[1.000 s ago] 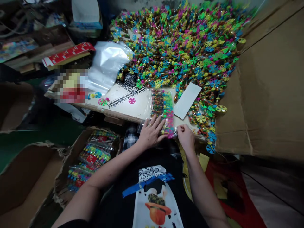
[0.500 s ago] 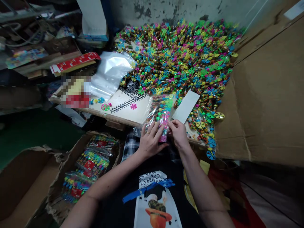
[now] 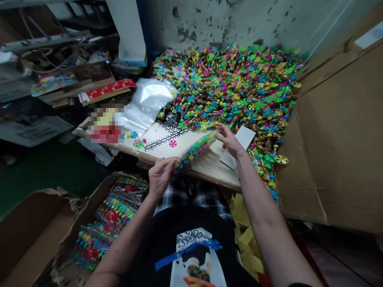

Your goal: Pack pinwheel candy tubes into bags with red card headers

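Lifted since the half-second-earlier frame: one clear packet [image 3: 196, 149] of small coloured toys, then lying nearly flat under my left hand, now up on a slant and seen almost edge-on. Left hand [image 3: 160, 174] has shifted away from the packet's middle to its near end; right hand [image 3: 227, 138] has moved out to its far end.

Present holdings, as I read them remotely:

- Left hand: closed on the packet's near end, thumb and fingers pinching the film.
- Right hand: fingers bent, tips at the far end; I cannot tell whether they grip or only touch.
- Packet: between both hands, over the front part of the tabletop [image 3: 209, 165].
- White card [image 3: 245, 137]: one, on the tabletop, partly covered by my right wrist.
- Loose toys [image 3: 227, 87]: large heap, mixed colours, across the back and right.
- Clear bags [image 3: 146, 101]: flat, left of the heap.
- Black toothed strip [image 3: 161, 140]: one, lying diagonally.
- Pink wheel [image 3: 172, 143]: one, just beside the strip.
- Open carton [image 3: 86, 207]: below, at left, holding filled packets [image 3: 119, 205] with red labels.
- Large cardboard box [image 3: 329, 151]: right of the heap.
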A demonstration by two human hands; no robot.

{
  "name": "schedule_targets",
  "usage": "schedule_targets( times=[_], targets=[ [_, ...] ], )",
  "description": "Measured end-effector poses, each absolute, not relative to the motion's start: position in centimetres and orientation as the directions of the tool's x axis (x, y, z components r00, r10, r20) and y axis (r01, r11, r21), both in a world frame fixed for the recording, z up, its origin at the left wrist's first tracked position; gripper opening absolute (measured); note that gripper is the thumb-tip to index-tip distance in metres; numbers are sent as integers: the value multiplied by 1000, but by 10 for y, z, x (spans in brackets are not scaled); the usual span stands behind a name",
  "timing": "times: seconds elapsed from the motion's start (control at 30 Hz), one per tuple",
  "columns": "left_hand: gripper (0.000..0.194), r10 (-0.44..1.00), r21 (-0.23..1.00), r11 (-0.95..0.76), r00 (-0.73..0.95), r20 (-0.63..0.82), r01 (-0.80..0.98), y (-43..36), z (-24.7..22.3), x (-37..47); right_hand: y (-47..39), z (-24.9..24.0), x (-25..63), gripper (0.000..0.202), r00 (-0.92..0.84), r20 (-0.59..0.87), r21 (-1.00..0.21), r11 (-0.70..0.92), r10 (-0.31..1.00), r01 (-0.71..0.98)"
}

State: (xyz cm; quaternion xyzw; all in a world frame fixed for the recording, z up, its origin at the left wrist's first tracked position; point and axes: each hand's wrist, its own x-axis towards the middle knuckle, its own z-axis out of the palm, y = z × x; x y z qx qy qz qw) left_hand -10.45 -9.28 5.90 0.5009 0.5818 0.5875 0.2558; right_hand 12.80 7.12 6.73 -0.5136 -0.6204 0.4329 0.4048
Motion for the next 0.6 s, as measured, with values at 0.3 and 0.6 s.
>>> schedule_targets(
  times=[0.3, 0.6],
  targets=[
    [23, 829, 933, -182, -462, 315, 310, -76, 68, -133, 71, 66, 125, 42, -127, 13, -1000, 16, 992, 20],
    [26, 889, 938, -54, -411, 201, 342, -15, 89, -131, 33, 82, 147, 38, 225, 200, -961, 146, 954, 235]
  ],
)
